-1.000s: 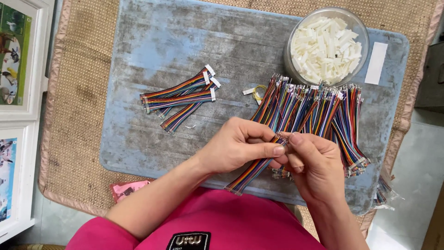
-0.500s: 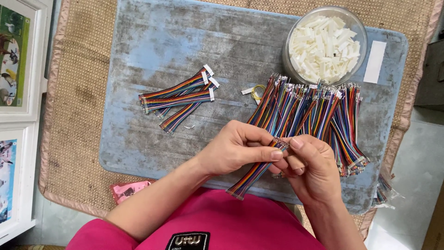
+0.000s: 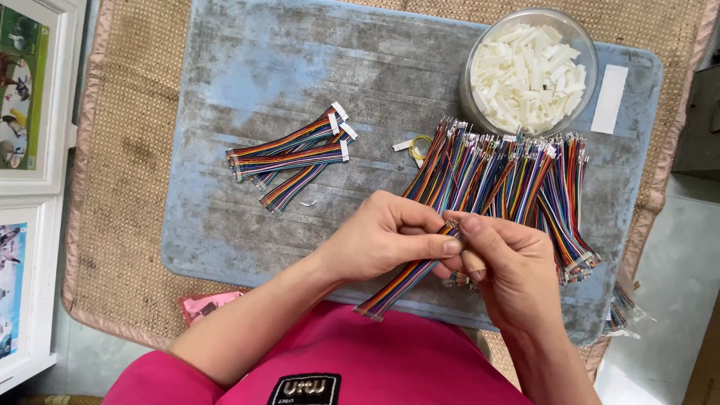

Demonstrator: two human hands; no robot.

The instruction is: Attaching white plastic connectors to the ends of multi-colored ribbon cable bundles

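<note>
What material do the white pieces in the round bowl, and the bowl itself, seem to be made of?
White pieces: probably plastic, matt and opaque, small moulded blocks of even shape. Round bowl: clear glass or plastic; its rim shines and the mat shows through the wall, but the look cannot settle which.

Home workspace, framed pictures [image 3: 22, 97], woven mat [image 3: 120, 187], cable-assembly board [image 3: 247, 82]

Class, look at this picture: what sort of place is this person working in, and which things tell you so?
Probably a home workbench for small wire assembly: a worn blue board on a woven mat, heaps of rainbow ribbon cables, a bowl of white connector housings, framed pictures alongside.
</note>
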